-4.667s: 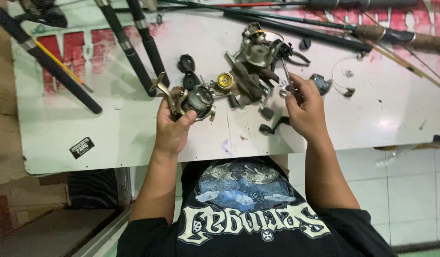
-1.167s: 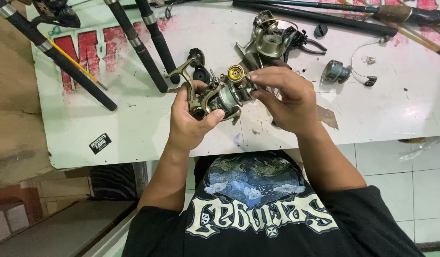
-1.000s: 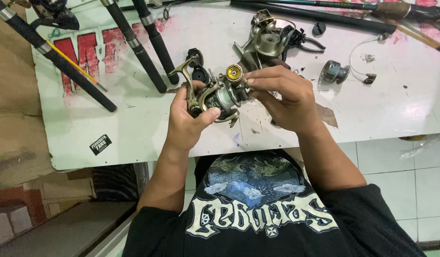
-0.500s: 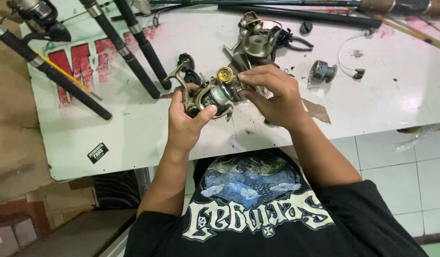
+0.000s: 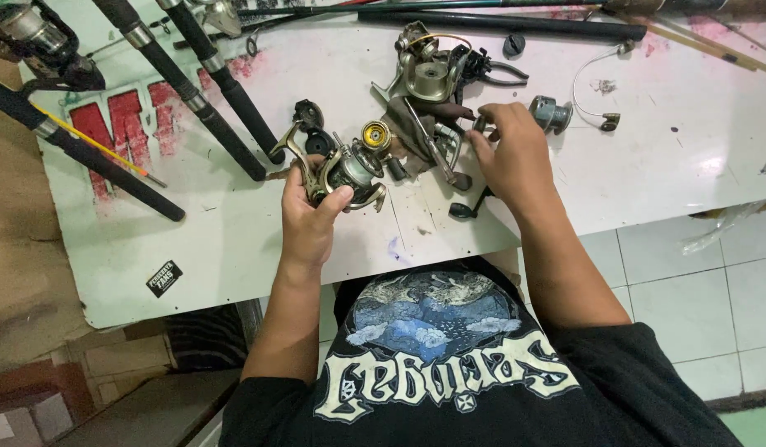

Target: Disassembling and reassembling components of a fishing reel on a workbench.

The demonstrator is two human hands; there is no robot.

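While left hand keeps clamped grip on spinning reel, held just above white tabletop near front edge, right hand rests further back, fingers together on small metal part beside second reel. Head view: loose spool just right of right hand, black handle knob below it. Dark fishing rods lie across tabletop at left. Pliers near second reel.
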